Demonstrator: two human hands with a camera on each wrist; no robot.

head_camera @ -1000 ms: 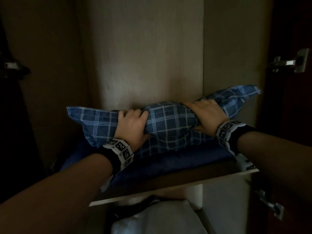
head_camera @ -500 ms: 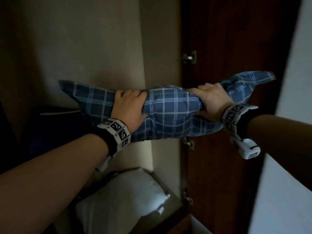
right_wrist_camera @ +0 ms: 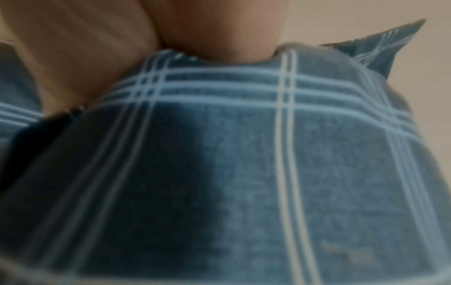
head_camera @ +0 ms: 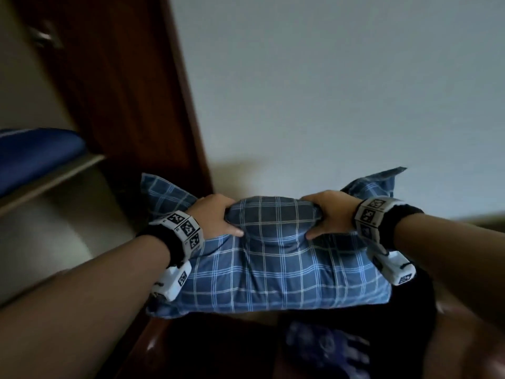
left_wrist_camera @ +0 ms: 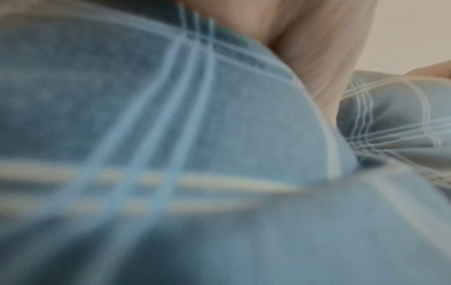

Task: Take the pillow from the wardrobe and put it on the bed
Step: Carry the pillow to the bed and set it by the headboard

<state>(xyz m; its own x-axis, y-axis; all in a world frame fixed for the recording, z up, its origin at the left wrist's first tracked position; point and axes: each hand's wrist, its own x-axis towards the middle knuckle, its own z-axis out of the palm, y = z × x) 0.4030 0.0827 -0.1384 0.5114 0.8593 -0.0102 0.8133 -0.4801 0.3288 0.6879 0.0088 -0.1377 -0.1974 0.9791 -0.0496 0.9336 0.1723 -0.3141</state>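
A blue checked pillow (head_camera: pixel 273 258) hangs in the air in front of me, clear of the wardrobe. My left hand (head_camera: pixel 218 217) grips its top edge left of the middle, fingers curled into the cloth. My right hand (head_camera: pixel 328 214) grips the same edge right of the middle. Between the two hands the cloth bunches up. In both wrist views the pillow (left_wrist_camera: pixel 195 154) (right_wrist_camera: pixel 244 173) fills the frame, blurred, with part of a hand above it. No bed is in view.
The wardrobe shelf (head_camera: pixel 54 173) with a folded blue blanket (head_camera: pixel 35 151) is at the left. The dark brown wardrobe door (head_camera: pixel 131 91) stands open beside it. A pale wall (head_camera: pixel 341 91) is ahead. Dark clothing and a blue patterned thing (head_camera: pixel 322 348) lie below.
The pillow has come off the shelf and out of the wardrobe. My view has swung to the right, from the wardrobe's inside to the pale wall. Both hands keep their grip.
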